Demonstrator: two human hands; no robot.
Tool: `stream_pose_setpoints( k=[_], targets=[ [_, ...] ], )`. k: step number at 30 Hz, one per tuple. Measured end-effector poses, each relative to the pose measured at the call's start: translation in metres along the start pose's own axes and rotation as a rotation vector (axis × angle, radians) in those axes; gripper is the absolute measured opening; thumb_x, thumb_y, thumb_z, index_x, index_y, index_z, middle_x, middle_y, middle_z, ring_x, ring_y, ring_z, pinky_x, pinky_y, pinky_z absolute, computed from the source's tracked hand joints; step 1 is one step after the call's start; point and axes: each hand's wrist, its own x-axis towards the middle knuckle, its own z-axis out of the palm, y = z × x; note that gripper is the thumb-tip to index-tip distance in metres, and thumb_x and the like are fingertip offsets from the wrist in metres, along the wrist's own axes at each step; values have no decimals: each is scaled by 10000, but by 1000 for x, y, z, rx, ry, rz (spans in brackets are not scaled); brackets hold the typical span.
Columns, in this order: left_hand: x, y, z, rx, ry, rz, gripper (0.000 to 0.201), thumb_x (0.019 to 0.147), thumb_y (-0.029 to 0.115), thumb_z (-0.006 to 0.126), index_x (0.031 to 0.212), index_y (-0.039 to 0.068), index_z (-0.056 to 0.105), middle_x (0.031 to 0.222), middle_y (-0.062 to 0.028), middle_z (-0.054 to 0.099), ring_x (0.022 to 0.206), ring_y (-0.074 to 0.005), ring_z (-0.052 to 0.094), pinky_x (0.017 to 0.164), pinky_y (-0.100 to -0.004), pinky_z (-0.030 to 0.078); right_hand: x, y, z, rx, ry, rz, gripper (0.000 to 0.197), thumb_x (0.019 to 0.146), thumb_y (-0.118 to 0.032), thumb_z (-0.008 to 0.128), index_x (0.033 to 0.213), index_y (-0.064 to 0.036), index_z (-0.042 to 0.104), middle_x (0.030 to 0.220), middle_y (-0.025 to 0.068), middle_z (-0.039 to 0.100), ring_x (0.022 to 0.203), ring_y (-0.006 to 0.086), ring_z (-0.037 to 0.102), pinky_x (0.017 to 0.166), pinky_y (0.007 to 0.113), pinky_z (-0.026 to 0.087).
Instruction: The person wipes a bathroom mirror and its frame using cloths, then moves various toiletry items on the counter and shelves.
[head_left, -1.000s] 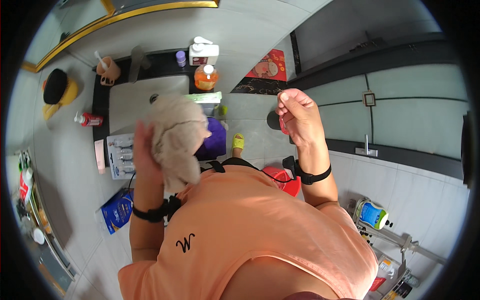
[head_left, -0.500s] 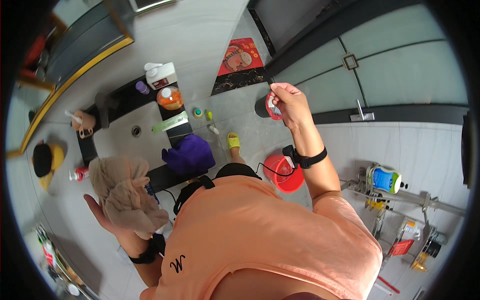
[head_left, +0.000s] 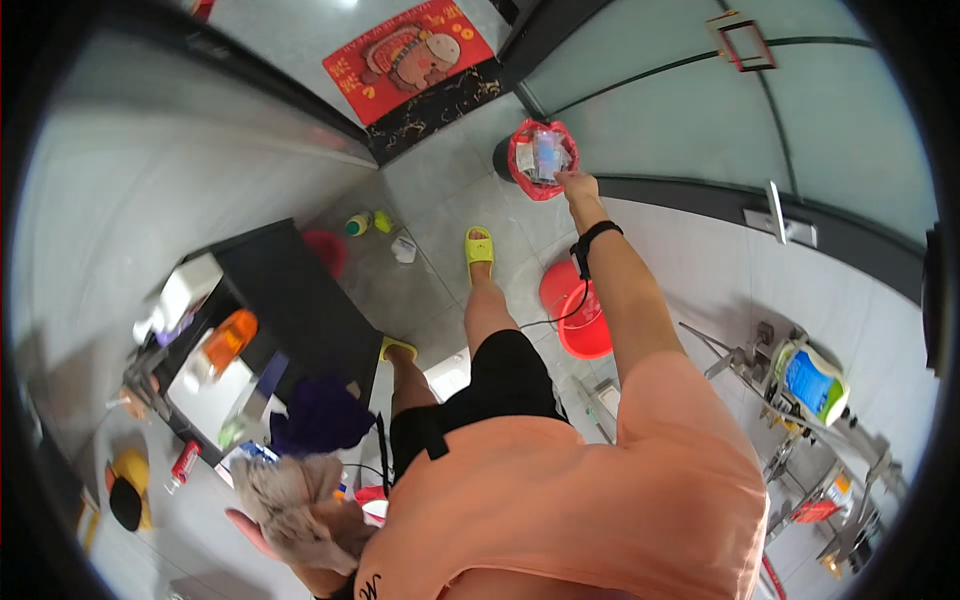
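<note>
My left hand (head_left: 255, 534) is wrapped in a bunched taupe cloth (head_left: 292, 500), low at the left near the counter, and holds it. The cloth covers most of its fingers; the thumb sticks out beside it. My right arm is stretched out ahead, with my right hand (head_left: 580, 188) at the near right rim of a dark trash bin (head_left: 502, 160). A red bag lines the bin, and wrappers and papers (head_left: 545, 152) lie inside. The right fingers are pinched together; whatever they hold, if anything, is too small to see.
At left stands a black-sided sink counter (head_left: 295, 290) with a purple cloth (head_left: 322, 415) and an orange-filled bottle (head_left: 230, 338). Red buckets (head_left: 582, 335) stand right of my legs. Small bottles (head_left: 358, 224) are on the floor. A glass door (head_left: 680, 130) and wall rack (head_left: 800, 410) are at right.
The view has swung toward the bin and doormat. My right hand has reached forward and down to the bin's rim. My left hand still holds the taupe cloth, now lower in view.
</note>
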Motion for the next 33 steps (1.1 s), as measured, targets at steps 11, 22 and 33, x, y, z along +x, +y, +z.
stream_pose_setpoints(
  k=[11, 22, 33],
  targets=[
    [-53, -3, 113, 205, 61, -105, 718, 998, 506, 467, 1503, -1, 408, 1470, -160, 510, 1291, -297, 543, 1126, -427, 404, 156, 52, 87, -423, -91, 91, 471, 811, -368, 707, 1099, 4, 729, 1159, 244, 704, 1113, 407, 668, 927, 464, 538],
    [-68, -2, 149, 189, -27, -183, 697, 981, 411, 518, 1514, -15, 374, 1484, -174, 491, 1317, -303, 524, 1137, -431, 396, 181, 94, 127, -367, -101, 20, 455, 868, -418, 695, 1137, -52, 726, 1221, 231, 681, 1140, 398, 656, 953, 491, 525],
    [-65, -14, 126, 22, -160, -275, 698, 963, 315, 570, 1525, -29, 339, 1497, -189, 472, 1343, -309, 505, 1148, -435, 387, 181, 135, 76, -407, -51, 17, 502, 857, -319, 703, 1281, -59, 634, 1209, 242, 673, 1122, 389, 655, 988, 475, 504]
  ],
)
